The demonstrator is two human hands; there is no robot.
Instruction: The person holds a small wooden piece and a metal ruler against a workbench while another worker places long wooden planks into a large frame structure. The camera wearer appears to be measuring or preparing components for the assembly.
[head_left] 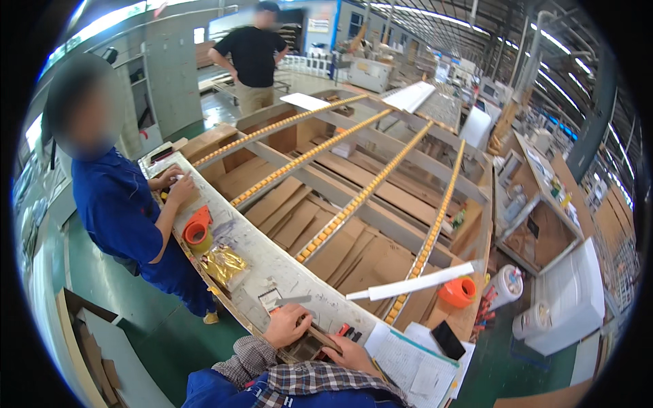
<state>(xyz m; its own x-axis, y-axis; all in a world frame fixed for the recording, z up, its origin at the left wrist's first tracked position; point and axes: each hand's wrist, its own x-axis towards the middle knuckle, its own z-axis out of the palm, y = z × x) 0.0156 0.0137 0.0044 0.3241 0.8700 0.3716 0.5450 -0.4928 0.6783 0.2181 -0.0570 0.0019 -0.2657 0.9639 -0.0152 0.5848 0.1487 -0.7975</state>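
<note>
My left hand point(289, 326) is closed at the near edge of the white worktable point(238, 239), fingers bent and pressed together. What lies under them is hidden. Close to its right, my right hand point(355, 356) has its fingers curled at the side of a brown box-like thing point(304, 349) between my hands. I cannot make out what it grips. Red-and-black handled tools point(348, 332) lie just beyond the right hand. A flat grey metal strip point(294, 300) and a small light card point(269, 300) rest past my left hand.
Roller tracks point(354, 219) with yellow wheels span a frame over cardboard. A white strip point(418, 281) crosses one track. An orange tape dispenser point(458, 291), phone point(447, 340) and papers point(411, 364) lie right. At left, a co-worker point(112, 197) handles something beside another tape dispenser point(198, 232) and gold packet point(223, 266).
</note>
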